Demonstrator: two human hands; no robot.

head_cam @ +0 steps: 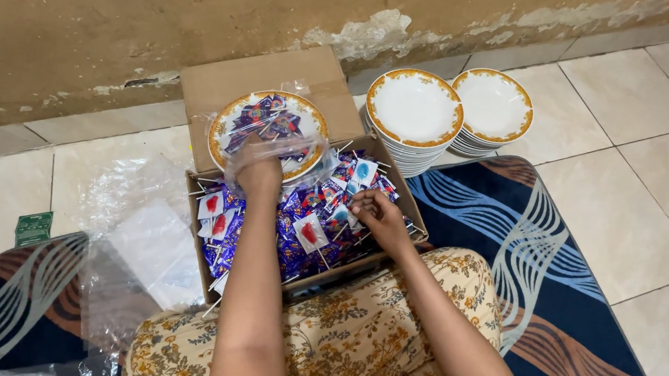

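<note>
Tiled floor, peeling wall. Left hand (259,173) grips clear bag (283,148) around plate (266,129); right hand (375,213) pinches a candy stick (348,229). Risk: plate slips off cardboard box (310,283) edge, chips.

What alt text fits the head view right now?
Seen from above, a person's left hand holds a clear plastic bag around a gold-rimmed plate with wrapped lollipops on it, while the right hand picks in a cardboard box of lollipops. Two plate stacks stand beside it.
</note>
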